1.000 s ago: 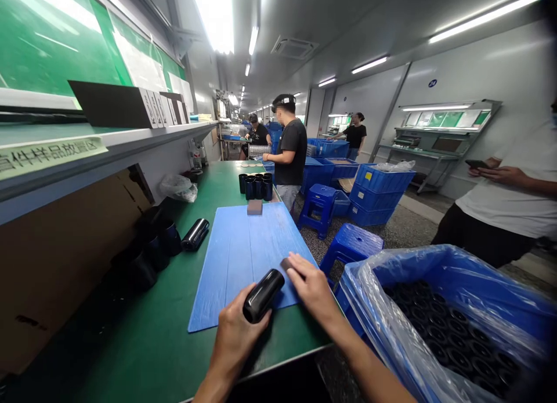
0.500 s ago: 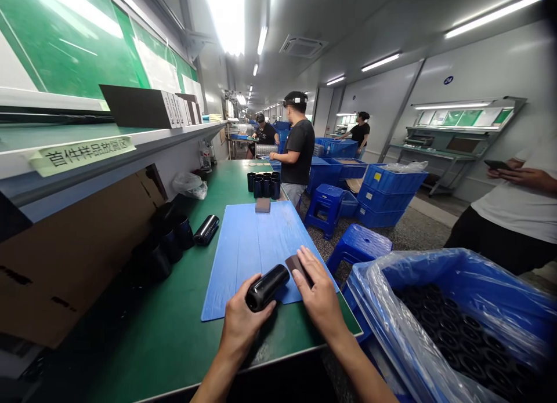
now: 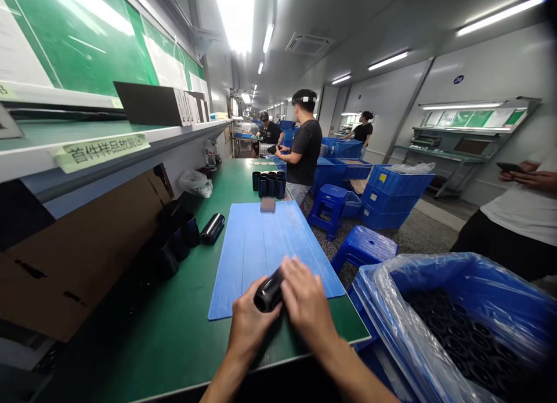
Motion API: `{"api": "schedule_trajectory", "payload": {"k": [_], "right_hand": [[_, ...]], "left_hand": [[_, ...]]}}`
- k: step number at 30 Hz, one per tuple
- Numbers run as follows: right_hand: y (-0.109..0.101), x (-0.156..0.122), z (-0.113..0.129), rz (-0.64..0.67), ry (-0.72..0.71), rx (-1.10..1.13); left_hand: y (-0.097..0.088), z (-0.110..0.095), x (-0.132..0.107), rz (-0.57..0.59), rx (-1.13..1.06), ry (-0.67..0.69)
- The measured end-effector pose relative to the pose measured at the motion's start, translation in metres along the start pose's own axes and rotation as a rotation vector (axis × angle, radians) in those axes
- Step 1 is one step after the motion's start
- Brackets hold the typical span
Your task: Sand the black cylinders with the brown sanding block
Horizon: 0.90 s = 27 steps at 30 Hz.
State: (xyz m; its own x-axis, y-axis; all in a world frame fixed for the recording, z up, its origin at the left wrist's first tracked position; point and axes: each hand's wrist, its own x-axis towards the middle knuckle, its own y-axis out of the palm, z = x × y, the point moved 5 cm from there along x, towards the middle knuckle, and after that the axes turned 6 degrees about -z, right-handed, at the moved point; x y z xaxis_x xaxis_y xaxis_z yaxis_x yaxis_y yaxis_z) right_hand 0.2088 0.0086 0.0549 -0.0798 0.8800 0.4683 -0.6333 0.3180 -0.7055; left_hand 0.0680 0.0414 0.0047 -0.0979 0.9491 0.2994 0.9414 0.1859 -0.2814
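Observation:
My left hand [image 3: 249,320] is wrapped round a glossy black hollow cylinder [image 3: 267,294], its open end toward me. The cylinder is held tilted above the near edge of a blue mat [image 3: 250,252]. Over the cylinder's far end lies my right hand [image 3: 306,298], slightly blurred, its fingers curved across the surface. The brown sanding sponge in that hand is covered by the fingers now. A similar brown block [image 3: 267,205] rests at the mat's far edge. One black cylinder [image 3: 212,229] lies on its side left of the mat.
Several black cylinders [image 3: 272,185] stand beyond the mat, others [image 3: 176,243] at left by cardboard [image 3: 87,264]. At right, a plastic-lined blue crate [image 3: 378,287] holds many black pieces. Blue stools [image 3: 365,243] stand beside the green table [image 3: 183,333]. Co-workers [image 3: 307,148] are farther off.
My right hand has moved left from beside the cylinder onto its far end, bringing the sanding sponge along. The left hand still grips the cylinder. The view has shifted slightly.

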Motion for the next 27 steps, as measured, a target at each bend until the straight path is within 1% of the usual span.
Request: {"api": "schedule_trajectory", "payload": {"k": [2,3,4,5,7,8,9,11,14,15,18,23,25,27], "right_hand": [[0.000,0.006,-0.006,0.029,-0.012,0.164],[-0.003,0.011,-0.015,0.032,0.014,0.261],[-0.010,0.019,-0.029,-0.044,0.120,0.342],[-0.018,0.026,-0.044,-0.101,0.196,0.399],[-0.034,0.036,-0.068,-0.191,0.285,0.478],[-0.041,0.038,-0.076,-0.217,0.299,0.500],[-0.046,0.036,-0.082,-0.249,0.341,0.570],[-0.051,0.024,-0.089,-0.313,0.483,0.788],[-0.044,-0.001,-0.084,-0.351,0.690,1.190],[-0.041,-0.006,-0.079,-0.341,0.719,1.303],[-0.035,-0.012,-0.067,-0.276,0.737,1.523],[-0.027,-0.014,-0.057,-0.186,0.783,1.613],[-0.023,-0.017,-0.054,-0.169,0.802,1.575],[-0.022,-0.018,-0.051,-0.215,0.796,1.457]], "left_hand": [[0.000,0.000,0.000,0.002,0.006,0.022],[0.001,0.000,0.000,0.002,0.018,0.039],[0.001,-0.001,0.000,0.001,0.039,0.057],[0.001,-0.002,0.000,0.001,0.063,0.071],[0.001,-0.005,-0.001,-0.005,0.110,0.085],[0.001,-0.006,-0.001,-0.007,0.127,0.086],[0.001,-0.007,-0.002,-0.006,0.138,0.089],[0.001,-0.011,-0.002,-0.010,0.141,0.107],[-0.001,-0.015,-0.002,-0.033,0.100,0.119],[-0.002,-0.015,-0.002,-0.043,0.086,0.113],[-0.004,-0.012,-0.002,-0.043,0.073,0.089],[-0.006,-0.010,-0.003,-0.042,0.047,0.063],[-0.005,-0.013,-0.004,-0.033,0.010,0.067],[-0.004,-0.017,-0.006,-0.014,-0.029,0.081]]}}
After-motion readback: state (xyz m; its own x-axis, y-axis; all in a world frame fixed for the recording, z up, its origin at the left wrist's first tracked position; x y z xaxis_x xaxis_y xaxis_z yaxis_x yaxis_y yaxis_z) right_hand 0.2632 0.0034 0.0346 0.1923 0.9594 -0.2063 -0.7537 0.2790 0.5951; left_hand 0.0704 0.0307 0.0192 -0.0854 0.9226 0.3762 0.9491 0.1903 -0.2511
